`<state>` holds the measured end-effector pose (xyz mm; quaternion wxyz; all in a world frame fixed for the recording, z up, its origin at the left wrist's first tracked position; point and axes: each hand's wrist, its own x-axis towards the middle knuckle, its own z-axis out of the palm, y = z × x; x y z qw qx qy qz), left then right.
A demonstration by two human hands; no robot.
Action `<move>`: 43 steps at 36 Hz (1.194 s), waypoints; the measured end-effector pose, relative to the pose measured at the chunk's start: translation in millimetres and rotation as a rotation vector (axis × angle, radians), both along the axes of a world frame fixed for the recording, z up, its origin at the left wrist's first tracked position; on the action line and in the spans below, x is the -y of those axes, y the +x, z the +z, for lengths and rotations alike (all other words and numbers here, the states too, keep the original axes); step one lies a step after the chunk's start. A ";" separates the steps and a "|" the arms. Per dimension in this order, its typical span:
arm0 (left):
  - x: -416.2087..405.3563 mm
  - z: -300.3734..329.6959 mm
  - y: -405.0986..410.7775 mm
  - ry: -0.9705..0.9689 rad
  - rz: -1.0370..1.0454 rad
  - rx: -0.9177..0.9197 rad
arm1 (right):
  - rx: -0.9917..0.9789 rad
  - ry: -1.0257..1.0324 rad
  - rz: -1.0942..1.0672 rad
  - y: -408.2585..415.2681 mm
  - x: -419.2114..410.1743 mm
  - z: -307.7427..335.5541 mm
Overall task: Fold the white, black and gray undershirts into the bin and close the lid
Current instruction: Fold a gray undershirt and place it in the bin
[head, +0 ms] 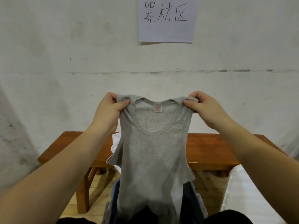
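I hold the gray undershirt point(153, 152) up in front of me, hanging full length with its neck label facing me. My left hand point(107, 110) pinches its left shoulder strap and my right hand point(204, 107) pinches the right strap. The shirt's hem hangs down into the blue bin point(198, 201) at the bottom centre, which it mostly hides. A dark piece, perhaps the black undershirt point(149, 213), shows low in the bin below the hem. A bit of white undershirt point(115, 143) lies on the wooden bench behind the gray one.
A brown wooden bench point(210, 147) stands against a white wall. A paper sign point(166, 18) with handwriting is stuck to the wall above. A white cloth-like surface point(252, 191) lies at the lower right. My dark-clothed knees frame the bin.
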<state>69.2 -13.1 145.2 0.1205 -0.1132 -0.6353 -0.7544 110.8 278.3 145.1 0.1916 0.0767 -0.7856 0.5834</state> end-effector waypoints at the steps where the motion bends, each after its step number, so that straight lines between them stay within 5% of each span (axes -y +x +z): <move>1: 0.4 0.5 -0.3 -0.035 0.012 -0.018 | -0.015 0.081 -0.053 1.2 0.3 2.1; 7: 0.7 3.1 -0.2 -0.114 -0.093 0.011 | -0.039 0.222 -0.108 12.8 10.8 13.9; 15: -19.3 0.3 8.2 -0.042 -0.313 -0.015 | -0.061 0.128 -0.019 15.1 54.2 21.4; 20: -36.5 -3.5 19.1 -0.174 -0.416 -0.015 | -0.008 0.107 0.022 7.6 76.9 17.3; 31: -33.6 -17.3 15.0 -0.280 -0.270 0.037 | 0.088 -0.111 0.048 9.3 81.4 -45.8; 43: -35.0 -18.6 15.7 -0.191 -0.221 0.032 | 0.495 0.348 0.164 3.7 97.3 -178.7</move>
